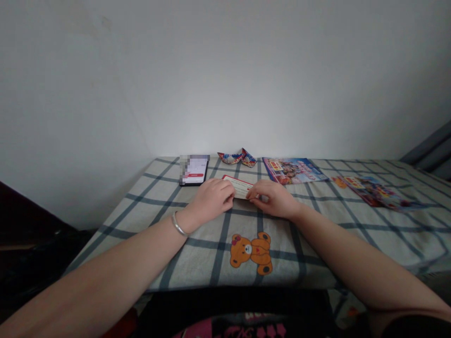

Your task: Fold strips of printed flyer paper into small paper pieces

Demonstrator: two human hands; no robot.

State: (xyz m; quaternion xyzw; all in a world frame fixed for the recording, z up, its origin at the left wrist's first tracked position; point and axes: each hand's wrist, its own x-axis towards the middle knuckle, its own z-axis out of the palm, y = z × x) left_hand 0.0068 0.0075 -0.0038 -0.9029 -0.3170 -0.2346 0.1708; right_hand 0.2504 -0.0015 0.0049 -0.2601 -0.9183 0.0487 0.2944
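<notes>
Low over the checked tablecloth [197, 263], both hands have hold of a small piece of folded paper [239, 186], cream-coloured with print and a red strip along its far edge. My left hand [213, 197], with a silver bangle at the wrist, is closed with curled fingers on the paper's left end. At the right end, my right hand [273, 198] pinches the paper between thumb and fingers. The fingers hide both ends of it. Beyond the paper, a folded colourful paper piece [231, 158] and another folded piece [248, 158] lie side by side near the wall.
A phone [195, 171] with a lit screen lies beyond my left hand. To the right are a colourful printed sheet [296, 170] and a second printed sheet [378, 192]. The wall [225, 84] borders the table's far edge. A printed bear [252, 252] decorates the cloth.
</notes>
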